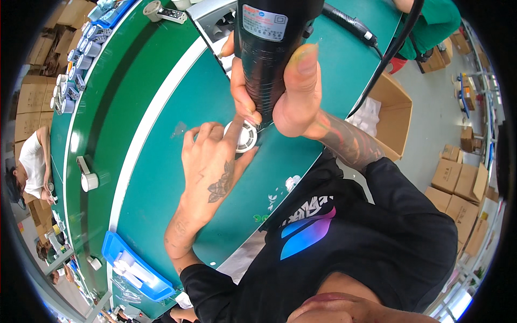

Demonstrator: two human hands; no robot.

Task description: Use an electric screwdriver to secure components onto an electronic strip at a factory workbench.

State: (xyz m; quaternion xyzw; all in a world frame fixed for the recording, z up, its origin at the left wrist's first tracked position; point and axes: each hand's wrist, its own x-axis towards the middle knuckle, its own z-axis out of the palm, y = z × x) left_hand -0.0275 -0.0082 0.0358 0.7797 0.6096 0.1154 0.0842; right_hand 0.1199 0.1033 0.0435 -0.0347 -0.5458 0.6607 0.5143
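My right hand (301, 91) is wrapped round the ribbed grip of a black electric screwdriver (264, 64), which points down toward the bench. Under its tip sits a round white slotted part (246, 138), like a small fan grille. My left hand (212, 156) pinches this part from the left between fingers and thumb, holding it low over the green bench top (177, 177). The right hand and the tool partly cover the screwdriver's tip, so I cannot tell whether it touches a screw.
A second black screwdriver (350, 24) with a cord lies at the far right. At left, a green conveyor (110, 113) carries white gadgets (88, 177). A blue tray (137, 269) holds white parts. An open carton (398, 116) stands right; co-workers sit left and upper right.
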